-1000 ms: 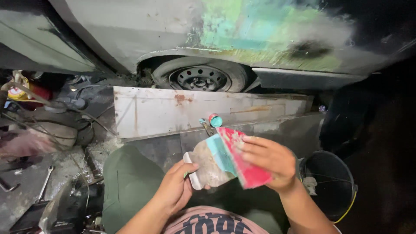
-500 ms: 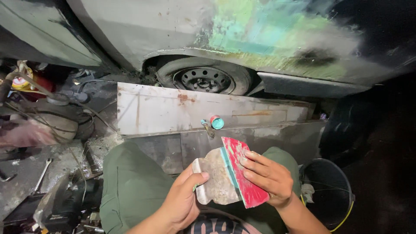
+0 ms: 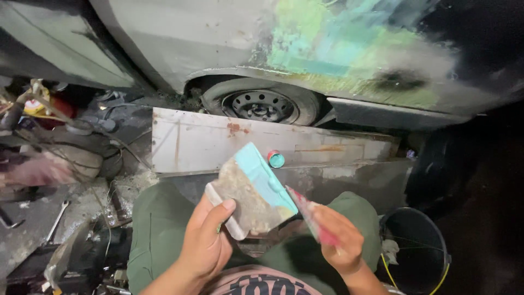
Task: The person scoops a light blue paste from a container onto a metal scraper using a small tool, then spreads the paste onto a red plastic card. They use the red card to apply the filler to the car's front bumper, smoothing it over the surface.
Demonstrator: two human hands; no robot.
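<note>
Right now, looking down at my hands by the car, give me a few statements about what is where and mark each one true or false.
1. The left hand holds a flat spreader board smeared with turquoise filler. True.
2. The right hand is empty. False: it holds a thin red plastic scraper.
3. A black steel car wheel sits behind the rusty grey metal panel. True.
4. The small teal-and-red can rests on the person's knee. False: it sits by the metal panel, beyond the knees.
5. A black bucket with a yellow handle stands to the left. False: it is at the right.
</note>
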